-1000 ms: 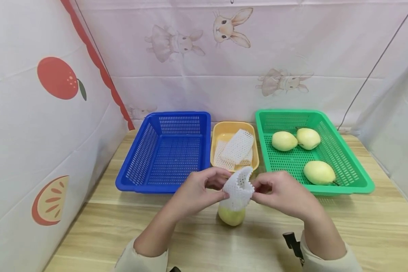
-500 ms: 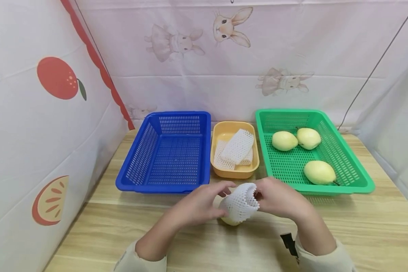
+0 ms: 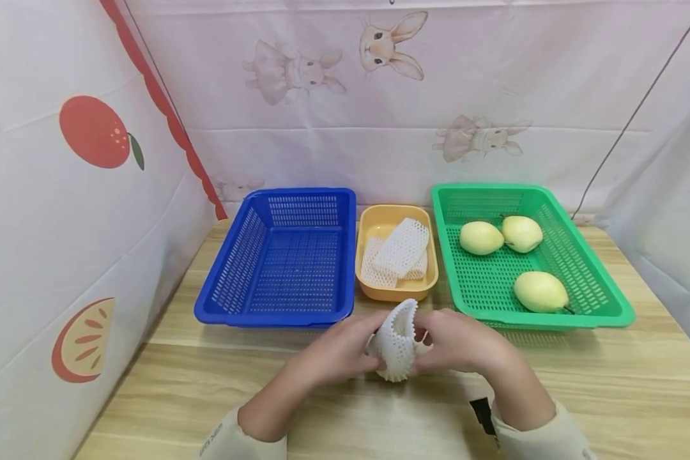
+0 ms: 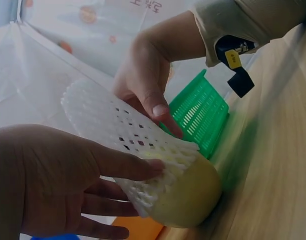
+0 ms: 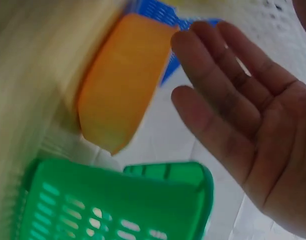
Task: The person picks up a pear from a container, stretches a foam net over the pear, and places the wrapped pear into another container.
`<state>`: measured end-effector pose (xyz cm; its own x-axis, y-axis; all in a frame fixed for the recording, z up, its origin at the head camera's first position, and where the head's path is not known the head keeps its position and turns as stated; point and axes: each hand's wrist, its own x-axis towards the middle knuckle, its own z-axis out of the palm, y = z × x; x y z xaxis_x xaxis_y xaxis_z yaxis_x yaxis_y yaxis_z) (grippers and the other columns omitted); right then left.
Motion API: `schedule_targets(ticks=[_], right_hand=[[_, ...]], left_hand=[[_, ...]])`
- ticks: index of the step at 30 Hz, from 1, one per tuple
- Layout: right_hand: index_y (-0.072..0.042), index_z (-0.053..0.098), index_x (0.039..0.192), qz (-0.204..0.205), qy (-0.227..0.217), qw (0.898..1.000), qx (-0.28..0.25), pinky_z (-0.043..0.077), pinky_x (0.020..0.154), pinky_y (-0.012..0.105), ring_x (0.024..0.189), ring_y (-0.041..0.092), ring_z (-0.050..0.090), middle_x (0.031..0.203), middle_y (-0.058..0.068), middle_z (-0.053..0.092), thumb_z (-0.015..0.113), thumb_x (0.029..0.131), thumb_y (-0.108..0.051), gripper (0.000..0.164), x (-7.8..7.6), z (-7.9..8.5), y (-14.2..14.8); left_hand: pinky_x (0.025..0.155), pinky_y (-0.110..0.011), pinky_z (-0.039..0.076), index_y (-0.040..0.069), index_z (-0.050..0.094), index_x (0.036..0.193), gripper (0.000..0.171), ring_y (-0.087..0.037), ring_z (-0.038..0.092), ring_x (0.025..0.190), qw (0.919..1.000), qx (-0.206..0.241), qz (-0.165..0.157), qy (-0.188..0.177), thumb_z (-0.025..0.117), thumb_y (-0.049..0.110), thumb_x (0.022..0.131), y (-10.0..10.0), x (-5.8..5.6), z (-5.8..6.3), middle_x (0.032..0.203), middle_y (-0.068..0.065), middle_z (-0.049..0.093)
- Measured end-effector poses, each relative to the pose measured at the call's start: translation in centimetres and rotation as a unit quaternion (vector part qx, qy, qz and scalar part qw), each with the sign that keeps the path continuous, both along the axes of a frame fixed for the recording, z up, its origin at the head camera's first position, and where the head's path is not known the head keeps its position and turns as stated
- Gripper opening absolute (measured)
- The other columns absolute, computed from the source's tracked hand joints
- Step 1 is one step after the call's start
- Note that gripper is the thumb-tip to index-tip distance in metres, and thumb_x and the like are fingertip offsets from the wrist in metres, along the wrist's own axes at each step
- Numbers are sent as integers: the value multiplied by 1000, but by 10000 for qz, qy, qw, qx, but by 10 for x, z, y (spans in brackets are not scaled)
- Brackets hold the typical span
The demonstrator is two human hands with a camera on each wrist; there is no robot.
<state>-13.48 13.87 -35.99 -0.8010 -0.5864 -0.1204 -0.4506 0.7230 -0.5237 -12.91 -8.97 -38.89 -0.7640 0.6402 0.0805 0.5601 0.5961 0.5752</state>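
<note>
A pale yellow-green pear stands on the table with a white foam fruit net over most of it. In the left wrist view its rounded bottom shows below the net's edge, and the net's other end gapes loosely above. My left hand holds the netted pear from the left, thumb on the mesh and fingers behind it. On the other side my right hand is close against the net. Its fingers look extended and slightly bent in the right wrist view.
Behind the hands stands a yellow tray with several foam nets. A blue basket is at the left. The green basket at the right holds 3 pears. A printed cloth hangs behind.
The net has come down over the pear, covering nearly all of it in the head view. Both hands have moved lower, and the right hand has loosened from the net's upper edge.
</note>
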Motion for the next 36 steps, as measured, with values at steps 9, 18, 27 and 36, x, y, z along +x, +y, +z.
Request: schedule_targets(ticks=[9,18,27,36], right_hand=[[-14,63,87,-319,-250,9992,7,50,63,35,70,13,57,78,-4,63,85,63,-19,33,-1,-15,-10],[-10,65,83,-660,-667,9948,404,52,66,37,70,15,58,77,-3,64,90,56,-13,37,-2,-23,-16],[-15,65,82,-322,-648,9971,222,52,66,36,70,13,56,75,-5,63,91,53,-14,39,-4,-29,-11],[-20,66,103,538,-983,9844,-1354,57,72,26,84,7,69,90,-13,73,83,76,-32,35,5,20,21]], left_hand=[[83,-23,50,27,53,133,78,-4,58,96,9993,-8,-46,-382,89,10,65,-2,-4,-8,111,11,64],[88,-26,51,23,56,128,75,-3,59,95,9945,-492,173,-908,91,15,63,-1,-7,-23,110,10,65],[83,-25,52,21,58,121,72,-4,61,91,9953,-662,266,-660,93,19,59,4,-5,-31,104,10,67],[87,-27,55,20,44,143,90,-10,67,102,9613,1808,40,-2080,91,13,67,-6,3,17,116,1,69]])
